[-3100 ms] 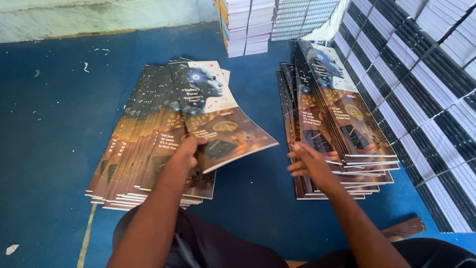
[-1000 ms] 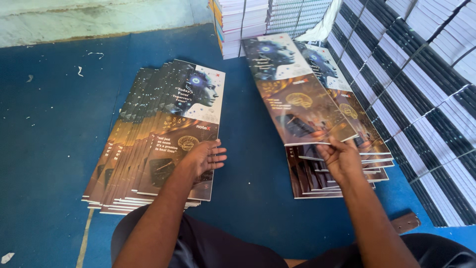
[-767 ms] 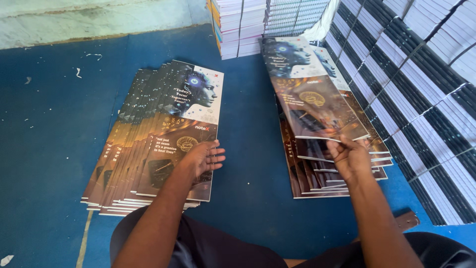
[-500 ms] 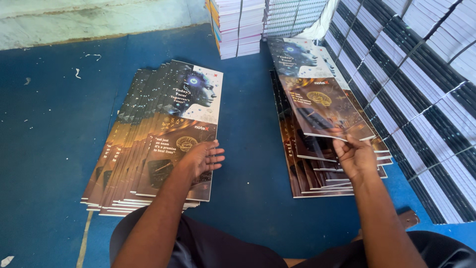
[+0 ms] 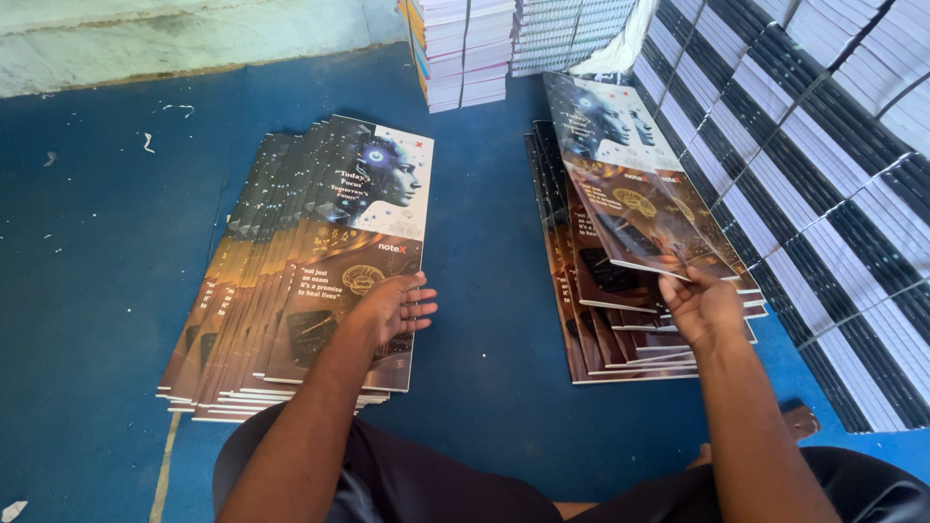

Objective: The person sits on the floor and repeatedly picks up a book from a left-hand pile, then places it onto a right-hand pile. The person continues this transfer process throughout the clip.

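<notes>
From the head camera I see my left hand (image 5: 392, 308) lying flat, fingers spread, on the top cover of the left stack of booklets (image 5: 300, 281), gripping nothing. My right hand (image 5: 699, 305) pinches the near edge of a single booklet (image 5: 635, 199) (thumb on top), lifted slightly above the fanned right stack (image 5: 610, 310). Both stacks rest on the blue floor (image 5: 87, 252), beside bundled white stacks (image 5: 833, 165).

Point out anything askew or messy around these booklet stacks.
The left stack is fanned sideways rather than squared, under the left hand. The right stack is splayed too. White paper scraps litter the blue floor.
</notes>
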